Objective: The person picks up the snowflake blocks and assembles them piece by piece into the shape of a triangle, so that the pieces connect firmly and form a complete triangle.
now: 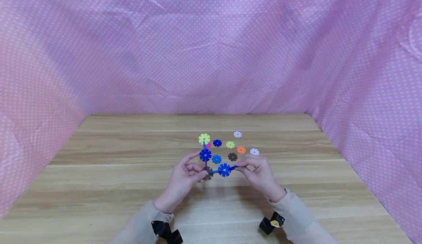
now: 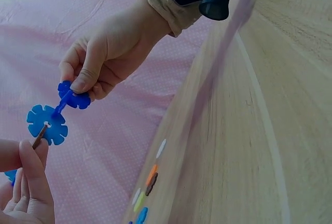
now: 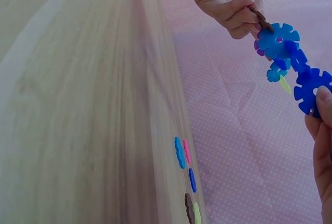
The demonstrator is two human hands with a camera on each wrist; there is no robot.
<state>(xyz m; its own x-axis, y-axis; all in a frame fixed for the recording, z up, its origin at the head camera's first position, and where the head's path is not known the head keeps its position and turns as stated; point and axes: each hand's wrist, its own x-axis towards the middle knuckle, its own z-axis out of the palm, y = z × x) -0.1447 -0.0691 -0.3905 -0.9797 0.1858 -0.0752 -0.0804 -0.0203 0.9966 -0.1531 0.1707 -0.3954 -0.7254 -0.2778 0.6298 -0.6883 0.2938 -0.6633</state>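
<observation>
Both hands hold up a bent chain of slotted snowflake discs above the table. My left hand (image 1: 182, 177) pinches the brown disc (image 1: 208, 175) at the bend between thumb and fingers. From there a purple disc, a dark blue disc (image 1: 205, 155), a light blue one and a yellow-green disc (image 1: 204, 138) run away from me. To the right, a light blue disc (image 2: 39, 117) joins a blue disc (image 1: 224, 170). My right hand (image 1: 260, 172) pinches the dark blue disc (image 3: 307, 99) at the chain's right end. Fingertips cover parts of both pinched discs.
Loose discs lie flat behind the chain: light blue (image 1: 216, 159), dark blue (image 1: 217, 143), yellow-green (image 1: 230, 144), brown (image 1: 232, 156), orange (image 1: 241, 150), pink (image 1: 208, 145) and two white ones (image 1: 237, 134). A pink dotted cloth (image 1: 211, 53) surrounds the wooden table (image 1: 132, 145).
</observation>
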